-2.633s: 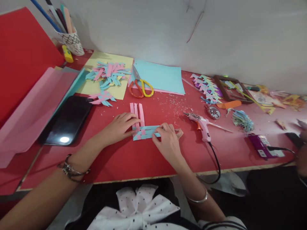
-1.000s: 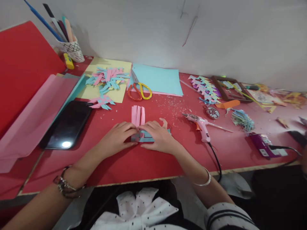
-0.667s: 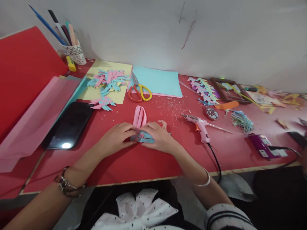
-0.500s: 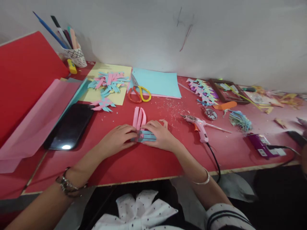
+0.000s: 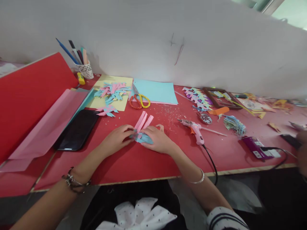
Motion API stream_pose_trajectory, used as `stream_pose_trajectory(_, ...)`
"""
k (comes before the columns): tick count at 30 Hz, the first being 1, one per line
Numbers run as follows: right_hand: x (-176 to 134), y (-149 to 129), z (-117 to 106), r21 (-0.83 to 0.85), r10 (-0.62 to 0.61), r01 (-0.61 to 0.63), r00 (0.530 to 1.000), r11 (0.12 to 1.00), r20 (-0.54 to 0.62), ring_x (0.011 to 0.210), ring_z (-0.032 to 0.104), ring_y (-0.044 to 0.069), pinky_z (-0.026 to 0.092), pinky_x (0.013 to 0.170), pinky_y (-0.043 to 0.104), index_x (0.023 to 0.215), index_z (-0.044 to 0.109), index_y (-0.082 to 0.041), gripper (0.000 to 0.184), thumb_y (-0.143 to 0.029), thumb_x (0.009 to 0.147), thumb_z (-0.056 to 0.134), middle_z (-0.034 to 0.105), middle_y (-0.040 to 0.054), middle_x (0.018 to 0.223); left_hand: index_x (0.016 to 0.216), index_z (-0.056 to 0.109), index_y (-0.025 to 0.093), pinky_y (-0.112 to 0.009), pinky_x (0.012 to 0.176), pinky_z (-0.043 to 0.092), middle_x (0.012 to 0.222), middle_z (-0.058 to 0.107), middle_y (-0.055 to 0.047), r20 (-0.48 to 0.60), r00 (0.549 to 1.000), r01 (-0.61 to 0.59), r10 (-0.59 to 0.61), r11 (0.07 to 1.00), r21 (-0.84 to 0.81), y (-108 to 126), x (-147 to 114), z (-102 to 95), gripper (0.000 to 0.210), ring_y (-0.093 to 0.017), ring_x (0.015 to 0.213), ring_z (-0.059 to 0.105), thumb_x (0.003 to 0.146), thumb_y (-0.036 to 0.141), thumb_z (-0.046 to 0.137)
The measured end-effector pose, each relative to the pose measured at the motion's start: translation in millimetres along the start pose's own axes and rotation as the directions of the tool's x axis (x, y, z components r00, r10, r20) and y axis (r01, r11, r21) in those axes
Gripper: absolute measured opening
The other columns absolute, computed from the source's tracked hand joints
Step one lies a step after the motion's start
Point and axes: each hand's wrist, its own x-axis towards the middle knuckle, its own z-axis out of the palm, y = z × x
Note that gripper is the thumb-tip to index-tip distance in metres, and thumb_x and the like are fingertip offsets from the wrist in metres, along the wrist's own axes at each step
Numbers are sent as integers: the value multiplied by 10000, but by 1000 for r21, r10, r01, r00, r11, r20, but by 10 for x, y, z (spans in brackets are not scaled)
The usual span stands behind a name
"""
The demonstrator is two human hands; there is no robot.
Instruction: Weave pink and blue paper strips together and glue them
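Note:
Pink paper strips [image 5: 141, 122] and blue paper strips [image 5: 144, 138] cross each other between my hands, low over the red tabletop. My left hand [image 5: 119, 137] pinches the left end of the crossed strips with thumb and fingers. From the other side, my right hand [image 5: 158, 139] grips the blue strips, its fingers curled over them and hiding part of the crossing. The pink strips point away from me. Beyond them lie scissors [image 5: 140, 99] with red and yellow handles, apart from both hands.
Paper scraps [image 5: 112, 92] lie on a yellow sheet [image 5: 122, 106], beside blue sheets [image 5: 155, 91]. A black phone [image 5: 78, 129] is at left. To the right are a pink glue gun [image 5: 195, 127], its cord, a purple power adapter [image 5: 256, 147] and a wooden tray [image 5: 236, 107]. Another person's hand [image 5: 302, 153] shows at the right edge.
The pink strips now lean right and fan apart, and the blue strips look turned and bunched in my hands. The camera view has shifted, showing more wall.

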Motion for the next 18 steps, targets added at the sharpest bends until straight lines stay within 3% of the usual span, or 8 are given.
stream_pose_trajectory(6,-37,-69,-53,112,-21,25,999,993,-32,962,566,204,207,949,423,1138,524,-167,357,-285,801,531,646,82,1040,915,642,189,-303,757,465,927,622,-83,-53,997,-55,55,998,17,-37,-39,-29,332,-185,880,567,869,202,313)
stream_pose_trajectory(9,-93,-27,-180,114,-1,19,988,993,-154,850,599,165,281,918,380,1048,576,-163,257,-253,827,479,673,56,949,904,638,186,-293,772,466,917,635,-76,-43,998,-52,51,998,-23,-25,-56,-28,322,-177,869,575,881,278,330)
stream_pose_trajectory(11,-179,40,-306,102,75,-49,958,994,-275,787,605,152,362,835,322,958,604,-159,213,-234,830,451,677,53,903,907,634,187,-297,789,463,938,637,-77,-35,999,-39,38,999,-36,-18,-62,-35,327,-180,886,574,883,316,334)
stream_pose_trajectory(13,-311,134,-440,77,224,-211,886,975,-406,768,606,158,408,718,274,931,604,-168,207,-237,827,440,673,55,879,895,632,192,-300,792,458,931,641,-73,-7,1000,-19,19,999,-43,-12,-49,-63,335,-183,883,574,883,337,330)
stream_pose_trajectory(14,-389,188,-500,30,325,-351,826,936,-461,753,606,171,410,685,276,905,608,-169,199,-246,824,444,670,59,853,879,632,193,-301,792,455,911,643,-69,14,1000,-9,9,999,-46,-9,-30,-85,337,-183,873,576,883,345,331)
stream_pose_trajectory(16,-548,303,-591,-65,514,-643,665,763,-542,814,608,225,408,672,302,912,610,-156,218,-275,824,448,662,93,879,853,630,195,-303,793,446,874,644,-59,54,998,15,-13,999,-49,2,38,-132,334,-184,854,577,880,357,339)
stream_pose_trajectory(18,-680,420,-631,-114,666,-834,506,540,-548,932,585,300,414,690,339,969,599,-114,300,-336,808,476,639,157,976,870,628,191,-309,794,437,884,633,-60,73,996,44,-41,998,-53,20,145,-163,321,-191,861,574,870,375,365)
